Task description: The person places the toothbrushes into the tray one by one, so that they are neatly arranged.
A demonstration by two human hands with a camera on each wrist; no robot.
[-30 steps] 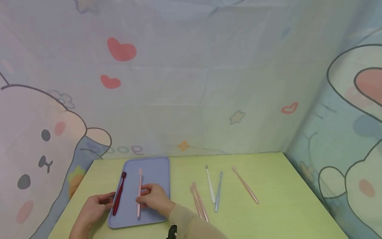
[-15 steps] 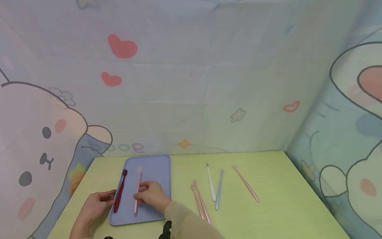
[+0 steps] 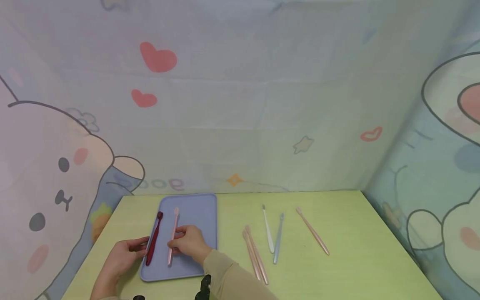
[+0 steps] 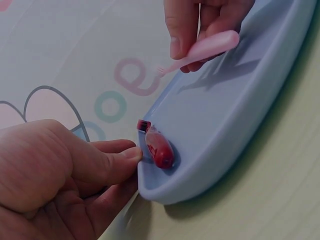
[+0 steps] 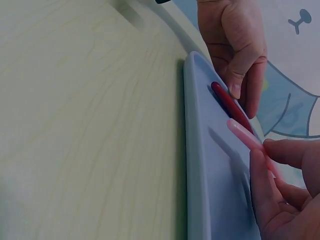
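My right hand [image 3: 193, 242] pinches a pink toothbrush [image 5: 243, 134] by its handle, thumb and fingertips on either side. The brush hangs over the blue tray [image 3: 198, 208], head toward the back, and its shadow falls apart from it in the left wrist view. A dark red toothbrush [image 3: 154, 241] lies along the tray's left side, its handle end [image 4: 161, 154] near the front corner. At that left edge my left hand [image 3: 121, 258] grips the tray's rim, thumb [image 4: 131, 154] on the rim and fingers lower down outside it.
Right of the tray, two pink toothbrushes [image 3: 256, 255] lie side by side on the yellow-green table [image 3: 360, 233]. Beyond them lie a white toothbrush [image 3: 268, 231], a grey-blue toothbrush [image 3: 278, 239] and another pink toothbrush [image 3: 313, 231]. A printed cloth [image 3: 240, 104] closes off the back and sides.
My right hand has shifted a little left over the tray with the pink toothbrush, closer to the red one. The left hand stays at the tray's edge; the head view has shifted slightly.
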